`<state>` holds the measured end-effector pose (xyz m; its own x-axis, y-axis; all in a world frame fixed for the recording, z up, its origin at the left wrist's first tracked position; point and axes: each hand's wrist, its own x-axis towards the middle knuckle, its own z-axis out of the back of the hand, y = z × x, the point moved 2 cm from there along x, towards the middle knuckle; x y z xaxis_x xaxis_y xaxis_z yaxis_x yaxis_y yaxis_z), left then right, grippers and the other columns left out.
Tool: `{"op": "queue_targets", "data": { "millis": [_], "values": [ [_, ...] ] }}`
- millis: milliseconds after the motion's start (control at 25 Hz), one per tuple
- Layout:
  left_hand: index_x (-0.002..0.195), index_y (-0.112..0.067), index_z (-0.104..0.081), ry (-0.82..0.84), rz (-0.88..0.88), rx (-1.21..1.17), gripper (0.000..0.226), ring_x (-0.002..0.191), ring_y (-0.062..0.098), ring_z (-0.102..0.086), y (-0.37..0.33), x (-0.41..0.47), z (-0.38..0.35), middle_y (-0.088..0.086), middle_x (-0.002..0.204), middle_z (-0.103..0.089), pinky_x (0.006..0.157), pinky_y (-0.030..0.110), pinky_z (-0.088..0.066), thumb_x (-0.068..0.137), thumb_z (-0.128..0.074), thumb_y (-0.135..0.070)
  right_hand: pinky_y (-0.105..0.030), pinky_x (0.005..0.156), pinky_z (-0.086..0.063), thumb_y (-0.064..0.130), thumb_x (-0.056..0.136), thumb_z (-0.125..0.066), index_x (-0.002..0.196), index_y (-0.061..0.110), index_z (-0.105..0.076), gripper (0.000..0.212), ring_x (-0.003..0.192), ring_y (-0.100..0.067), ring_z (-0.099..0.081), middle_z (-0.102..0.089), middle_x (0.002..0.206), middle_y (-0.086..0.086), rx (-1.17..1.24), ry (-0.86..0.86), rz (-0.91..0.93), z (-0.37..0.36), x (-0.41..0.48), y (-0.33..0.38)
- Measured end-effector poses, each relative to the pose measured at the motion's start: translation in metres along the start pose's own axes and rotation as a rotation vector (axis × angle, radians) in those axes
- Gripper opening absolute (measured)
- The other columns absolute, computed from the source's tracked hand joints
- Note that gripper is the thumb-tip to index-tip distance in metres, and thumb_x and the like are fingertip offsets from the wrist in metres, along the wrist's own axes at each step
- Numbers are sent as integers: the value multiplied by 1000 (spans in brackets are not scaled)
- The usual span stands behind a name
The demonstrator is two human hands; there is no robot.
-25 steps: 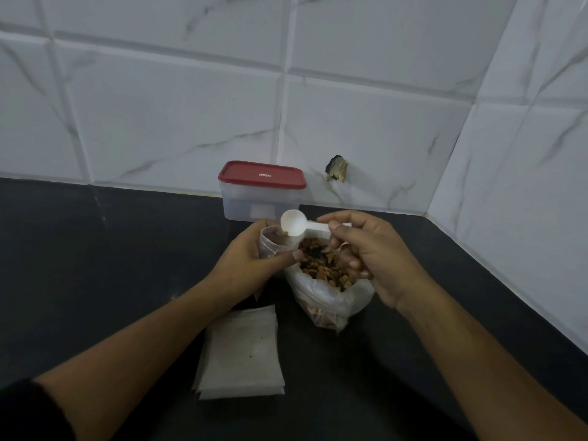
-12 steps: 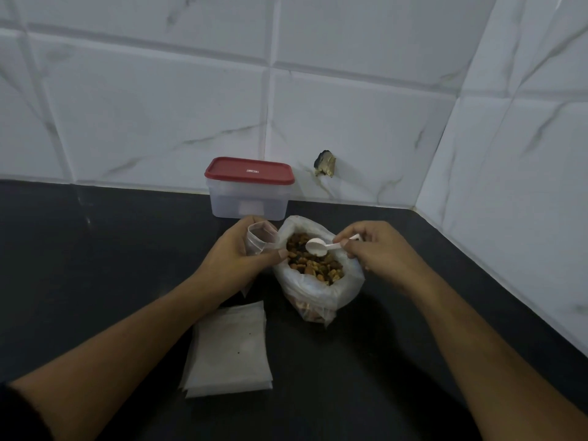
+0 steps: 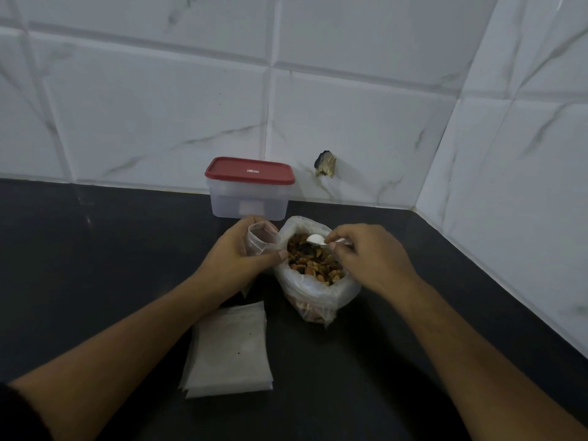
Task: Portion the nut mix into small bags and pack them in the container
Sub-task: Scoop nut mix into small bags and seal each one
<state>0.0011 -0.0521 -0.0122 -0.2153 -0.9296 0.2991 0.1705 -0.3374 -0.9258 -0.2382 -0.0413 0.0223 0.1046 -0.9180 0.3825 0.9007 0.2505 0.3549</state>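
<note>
I looked down on the dark worktop (image 3: 95, 265), which ran into a corner of white marbled wall (image 3: 159, 106). Against the back wall stood the container (image 3: 249, 202), clear-sided, with its red lid (image 3: 249, 171) on. Just in front of it and a little to the right sat the nut bag (image 3: 315, 294), its mouth open and the nut mix (image 3: 313, 261) showing at the top. Nearer me and to the left lay a flat stack (image 3: 227, 348) of bags, well apart from the container. The left grip (image 3: 235, 259) was curled round a small bag (image 3: 261, 238), holding it upright and open-mouthed just beside the nut bag. The right grip (image 3: 369, 256) pinched the handle of a white scoop (image 3: 315, 239), whose bowl lay over the nut mix at the far side of the mouth. I could not tell whether the scoop held anything. A dark chip (image 3: 325, 163) marked the wall to the right of the container.
</note>
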Motion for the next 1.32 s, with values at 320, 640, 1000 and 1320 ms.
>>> {"op": "queue_targets", "data": {
  "millis": [320,640,1000,1320],
  "values": [
    [111,-28,-67,-6,-43,7,32,102,13,-69,4,1,1,-7,111,-71,86,37,-59,84,-84,-22,-30,81,-51,27,106,-49,124,30,-69,27,96,-7,-61,-65,108,9,62,21,44,-8,4,5],
    [112,-27,-67,14,-21,-47,34,99,19,-70,8,4,1,-2,111,-73,77,35,-54,84,-84,-23,-34,80,-51,29,104,-53,122,34,-72,27,93,-8,-61,-66,102,12,-60,145,147,-5,10,17],
    [113,-25,-67,22,-28,-62,34,97,17,-71,8,3,1,0,110,-73,76,33,-54,84,-84,-19,-32,77,-53,34,102,-59,118,34,-74,23,89,-5,-62,-69,102,12,5,4,121,-9,5,9],
    [112,-27,-68,23,-33,-48,34,104,22,-71,10,5,2,0,111,-73,87,45,-58,84,-84,-20,-29,66,-45,39,101,-60,103,31,-77,19,75,-2,-60,-67,82,14,29,97,88,7,14,8]
  ]
}}
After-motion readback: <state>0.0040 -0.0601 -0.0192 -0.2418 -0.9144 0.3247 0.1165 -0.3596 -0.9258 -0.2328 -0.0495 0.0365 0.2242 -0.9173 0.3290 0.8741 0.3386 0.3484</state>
